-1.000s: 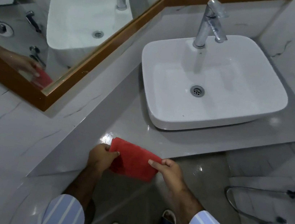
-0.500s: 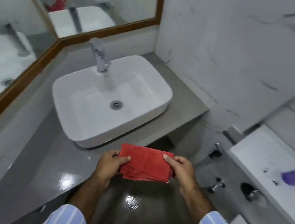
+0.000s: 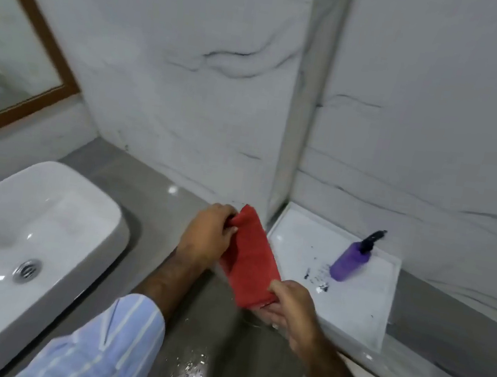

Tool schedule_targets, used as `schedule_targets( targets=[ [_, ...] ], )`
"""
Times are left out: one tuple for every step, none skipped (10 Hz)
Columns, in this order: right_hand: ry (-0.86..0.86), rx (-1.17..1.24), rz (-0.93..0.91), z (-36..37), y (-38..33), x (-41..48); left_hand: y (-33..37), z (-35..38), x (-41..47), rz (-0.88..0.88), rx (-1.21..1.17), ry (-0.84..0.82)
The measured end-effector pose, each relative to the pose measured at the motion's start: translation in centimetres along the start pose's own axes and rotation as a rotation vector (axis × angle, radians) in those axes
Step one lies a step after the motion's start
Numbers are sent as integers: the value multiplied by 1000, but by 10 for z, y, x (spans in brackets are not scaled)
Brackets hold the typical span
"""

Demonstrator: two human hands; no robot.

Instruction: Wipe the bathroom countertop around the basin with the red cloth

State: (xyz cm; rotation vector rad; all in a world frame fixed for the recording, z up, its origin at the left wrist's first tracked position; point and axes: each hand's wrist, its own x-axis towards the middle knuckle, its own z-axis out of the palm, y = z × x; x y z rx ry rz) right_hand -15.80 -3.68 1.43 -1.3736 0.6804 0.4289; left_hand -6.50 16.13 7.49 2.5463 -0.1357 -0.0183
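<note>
The folded red cloth [image 3: 249, 262] is stretched between both hands, above the right end of the grey countertop [image 3: 157, 188]. My left hand [image 3: 207, 237] pinches the cloth's far end. My right hand [image 3: 291, 309] grips its near end. The white basin [image 3: 44, 223] sits on the countertop at the left, with its drain [image 3: 26, 270] showing. The cloth is held in the air, apart from the basin.
A white marble ledge [image 3: 362, 303] lies lower at the right, with a purple pump bottle [image 3: 353, 260] standing on it. Marble walls close off the back and right. A wood-framed mirror [image 3: 19, 60] hangs at the upper left. Wet grey floor [image 3: 193, 369] shows below.
The view has swung right, so the basin has slid to the left edge. Both hands have carried the cloth to the right end of the countertop and turned it lengthwise, left hand far, right hand near.
</note>
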Motion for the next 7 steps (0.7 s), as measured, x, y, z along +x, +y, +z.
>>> schedule_targets(
  targets=[
    [1,46,36,-16,-6,14,44,28,55,187,103,-109],
    [10,121,43,-25,-9,35,73,62,94,286,186,-218],
    [11,246,102,-29,-8,60,90,106,125,333,244,-352],
    [52,401,185,-36,-4,83,98,150,137,330,302,-500],
    [99,360,179,-44,-5,94,89,179,135,283,337,-546],
    [225,-194,-15,-65,-1,92,88,188,127,269,365,-524],
    [427,-738,-175,-99,3,65,83,183,112,282,405,-424]
  ],
)
